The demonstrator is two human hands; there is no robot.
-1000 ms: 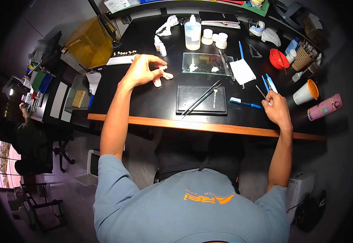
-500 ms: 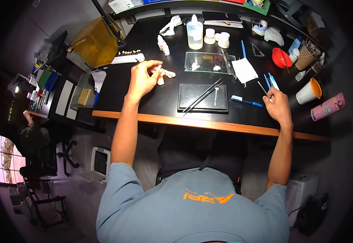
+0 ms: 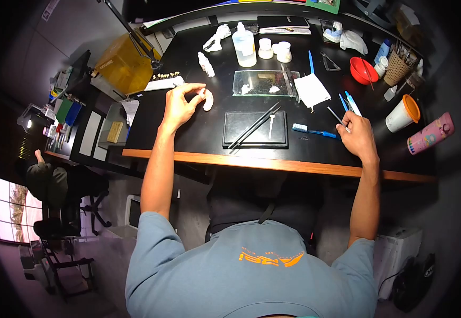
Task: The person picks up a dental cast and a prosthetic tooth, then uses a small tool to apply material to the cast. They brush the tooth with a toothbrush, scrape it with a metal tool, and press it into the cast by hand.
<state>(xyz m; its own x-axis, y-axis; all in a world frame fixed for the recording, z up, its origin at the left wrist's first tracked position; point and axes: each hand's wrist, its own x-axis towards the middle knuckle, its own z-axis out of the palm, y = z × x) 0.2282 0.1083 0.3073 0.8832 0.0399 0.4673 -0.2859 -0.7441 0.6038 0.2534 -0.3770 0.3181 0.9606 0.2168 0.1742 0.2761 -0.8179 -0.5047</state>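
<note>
My left hand (image 3: 180, 107) is above the left part of the bench, thumb and index finger pinched on a pale curved piece (image 3: 208, 101) that looks like a dental cast. Its upper end is partly hidden by the fingertips. At the right, my right hand (image 3: 358, 135) is closed around a slim grey tool (image 3: 334, 113) whose thin end points up and left; its kind is not clear. Blue-handled tools (image 3: 349, 104) lie just beyond that hand. A blue toothbrush (image 3: 315, 131) lies to its left. Between the hands, a black tray (image 3: 235, 119) carries two thin dark instruments (image 3: 254, 127) and a small pale-tipped pin (image 3: 271, 126).
Behind the tray lies a glass slab (image 3: 257, 91) with white material on it. A clear bottle (image 3: 244, 47), small jars (image 3: 282, 52) and a dropper bottle (image 3: 206, 64) stand farther back. A red bowl (image 3: 361, 73) and orange-lidded cup (image 3: 401, 116) are right. Another person (image 3: 47, 180) sits far left.
The camera view has shifted slightly. By my left fingertips, the pale piece has changed its angle; the part that stuck out to the right no longer shows. My right hand keeps holding the slim tool.
</note>
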